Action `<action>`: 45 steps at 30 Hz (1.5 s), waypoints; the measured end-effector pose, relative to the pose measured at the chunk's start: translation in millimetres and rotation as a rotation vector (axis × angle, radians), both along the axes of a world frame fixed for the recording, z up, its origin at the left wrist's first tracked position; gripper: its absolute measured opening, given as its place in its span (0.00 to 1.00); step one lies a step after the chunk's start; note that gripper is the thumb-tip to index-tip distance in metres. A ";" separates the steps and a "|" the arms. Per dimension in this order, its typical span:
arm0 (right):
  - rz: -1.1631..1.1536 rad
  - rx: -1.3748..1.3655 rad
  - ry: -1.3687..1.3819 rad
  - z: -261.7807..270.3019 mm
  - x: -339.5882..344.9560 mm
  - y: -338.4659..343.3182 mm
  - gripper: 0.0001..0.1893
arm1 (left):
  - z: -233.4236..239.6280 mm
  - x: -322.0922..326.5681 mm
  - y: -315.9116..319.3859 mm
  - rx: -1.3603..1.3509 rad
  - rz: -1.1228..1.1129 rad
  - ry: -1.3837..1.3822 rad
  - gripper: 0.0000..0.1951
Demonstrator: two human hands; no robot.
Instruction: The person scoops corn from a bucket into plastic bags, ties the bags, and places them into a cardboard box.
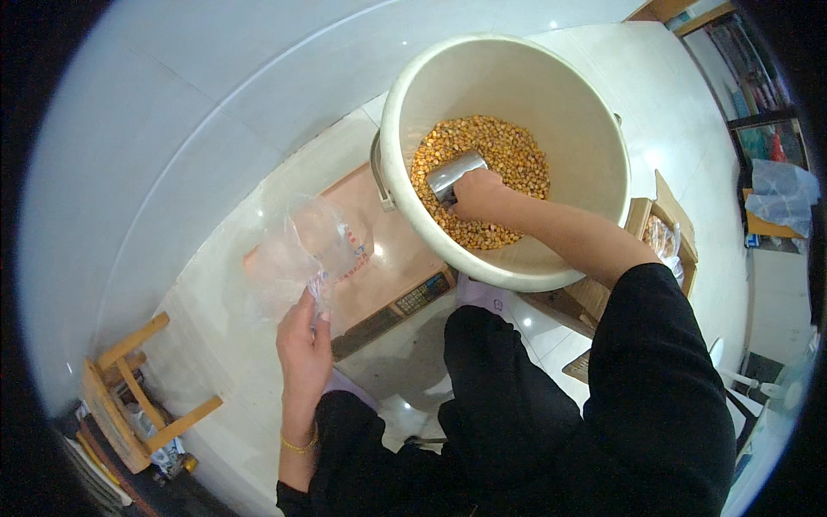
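My right hand (479, 196) reaches down into a large cream plastic bucket (568, 110) and grips a shiny metal scoop (455, 174). The scoop lies against the dried corn kernels (510, 139) covering the bucket's bottom; its handle is hidden by my fingers. To the left of the bucket, my left hand (307, 342) pinches the gathered edge of a clear plastic bag (303, 239). That bag hangs over a flat cardboard box (394, 252) and looks empty.
An open carton (685, 226) holding a plastic bag of kernels stands right of the bucket. A wooden stool (116, 413) lies on its side at lower left. The bucket's metal handle (380, 171) hangs down its left side. Shelves (743, 71) line the far right, and a wall (194, 84) runs along the left.
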State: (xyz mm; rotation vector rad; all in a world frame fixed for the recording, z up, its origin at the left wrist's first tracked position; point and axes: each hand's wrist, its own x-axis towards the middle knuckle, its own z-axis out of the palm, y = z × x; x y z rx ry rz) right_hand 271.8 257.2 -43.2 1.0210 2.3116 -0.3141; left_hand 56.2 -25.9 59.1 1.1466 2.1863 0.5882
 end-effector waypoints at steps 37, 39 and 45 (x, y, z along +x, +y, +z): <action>-0.705 -0.699 1.038 187.6 84.4 19.5 0.26 | -14.8 -19.7 -10.7 0.332 0.234 -1.175 0.20; -0.673 -0.670 1.109 207.3 78.1 -1.2 0.28 | -10.8 -16.3 -6.9 0.382 0.333 -1.335 0.21; -0.829 -1.034 1.190 238.0 39.0 -92.0 0.35 | -31.6 -24.5 -8.7 0.371 0.423 -1.775 0.19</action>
